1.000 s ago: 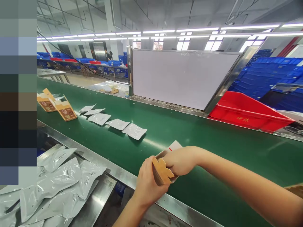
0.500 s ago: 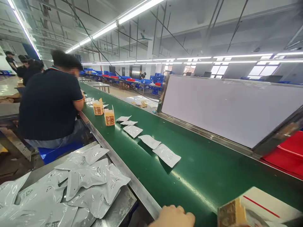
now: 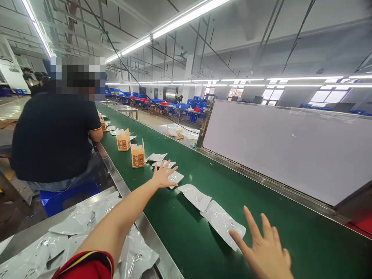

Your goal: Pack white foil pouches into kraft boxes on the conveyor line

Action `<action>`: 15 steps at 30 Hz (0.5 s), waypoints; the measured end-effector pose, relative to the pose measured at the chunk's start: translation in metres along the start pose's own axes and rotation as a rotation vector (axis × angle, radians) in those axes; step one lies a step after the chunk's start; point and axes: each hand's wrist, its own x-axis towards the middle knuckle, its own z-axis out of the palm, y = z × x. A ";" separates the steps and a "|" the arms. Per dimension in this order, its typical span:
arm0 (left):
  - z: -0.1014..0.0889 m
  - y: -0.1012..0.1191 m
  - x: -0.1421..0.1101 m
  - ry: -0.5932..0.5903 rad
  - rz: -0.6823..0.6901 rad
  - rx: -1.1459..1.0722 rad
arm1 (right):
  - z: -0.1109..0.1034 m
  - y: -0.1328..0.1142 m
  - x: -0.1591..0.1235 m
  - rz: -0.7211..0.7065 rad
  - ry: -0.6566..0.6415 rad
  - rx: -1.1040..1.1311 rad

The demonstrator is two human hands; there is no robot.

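My left hand (image 3: 164,175) stretches forward with spread fingers over the far silver-white pouches on the green conveyor belt (image 3: 232,184). One pouch (image 3: 176,178) lies partly under its fingers; I cannot tell whether they touch. My right hand (image 3: 263,246) is at the lower right, fingers apart, its thumb beside the nearest pouch (image 3: 222,223). Another pouch (image 3: 195,197) lies between the hands, overlapping the nearest one. Past my left hand stand two open orange cartons, the nearer carton (image 3: 137,155) and the farther carton (image 3: 123,140), flaps up.
At the lower left, a metal side table holds a heap of grey pouches (image 3: 136,252), partly behind my left arm. A co-worker (image 3: 55,135) sits left of the belt on a blue stool (image 3: 68,195). A white panel (image 3: 270,147) stands along the belt's far side.
My left hand has reached forward from the belt's near edge to the far pouches. My right hand has come into view open; the box at lower right is out of view.
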 end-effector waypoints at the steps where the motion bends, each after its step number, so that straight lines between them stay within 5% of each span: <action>1: 0.010 -0.004 0.009 -0.010 0.012 -0.007 | 0.016 -0.017 0.012 0.063 -0.078 -0.008; 4: 0.038 -0.007 0.025 -0.029 -0.010 -0.046 | 0.062 -0.061 0.040 0.098 -0.247 0.012; 8: 0.065 0.001 0.023 0.029 -0.057 -0.090 | 0.100 -0.093 0.045 -0.109 -0.132 -0.011; 11: 0.073 0.015 0.016 0.098 -0.049 -0.094 | 0.111 -0.102 0.043 -0.303 -0.030 0.131; 15: 0.074 0.039 0.006 0.136 -0.020 -0.133 | 0.109 -0.102 0.051 -0.382 -0.090 0.430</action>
